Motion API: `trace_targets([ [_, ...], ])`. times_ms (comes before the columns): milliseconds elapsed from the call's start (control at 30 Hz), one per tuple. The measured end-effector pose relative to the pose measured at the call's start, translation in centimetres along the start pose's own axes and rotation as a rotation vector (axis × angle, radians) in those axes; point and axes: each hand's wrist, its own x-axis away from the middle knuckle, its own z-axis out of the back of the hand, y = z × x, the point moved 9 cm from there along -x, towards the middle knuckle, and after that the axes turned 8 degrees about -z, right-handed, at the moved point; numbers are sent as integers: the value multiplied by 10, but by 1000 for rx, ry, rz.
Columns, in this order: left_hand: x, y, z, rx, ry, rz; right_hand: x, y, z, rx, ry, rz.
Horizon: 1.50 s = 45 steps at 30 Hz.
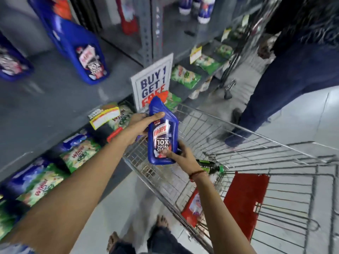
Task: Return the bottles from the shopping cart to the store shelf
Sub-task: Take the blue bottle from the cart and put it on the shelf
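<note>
A blue Harpic bottle (162, 132) with a red cap is held upright over the cart's front left corner. My left hand (142, 126) grips its upper part from the left, and my right hand (180, 154) holds its lower right corner. Below it stands the wire shopping cart (211, 125). In the cart lie a dark green bottle (211, 166) and a red bottle (192, 206). The grey store shelf (55, 99) runs along the left, with two blue Harpic bottles (78, 46) standing on it.
A "Buy 1 Get 1 Free" sign (152, 79) stands on the shelf edge. Green and blue packets (77, 153) fill the lower shelf. A red child-seat flap (245, 200) sits in the cart. Another person (293, 70) stands beyond the cart at the right. My feet (139, 235) are on white tiles.
</note>
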Motion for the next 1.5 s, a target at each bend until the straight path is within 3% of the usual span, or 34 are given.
trace_targets([
  [133, 23, 28, 53, 10, 49, -108, 4, -36, -47, 45, -57, 82],
  [567, 91, 120, 274, -198, 434, -547, -58, -195, -240, 377, -157, 477],
  [900, 70, 124, 335, -325, 574, -545, -130, -224, -316, 481, -232, 471],
  [1167, 54, 101, 348, -320, 593, -472, -131, -215, -312, 453, -177, 468],
  [1300, 86, 64, 337, -158, 910, -513, -102, -200, -244, 306, 116, 536],
  [1367, 103, 50, 306, -231, 993, -592, -84, -177, -197, 230, 227, 521],
  [1500, 103, 34, 205, -451, 793, -600, -56, -95, -92, 68, 397, 295],
])
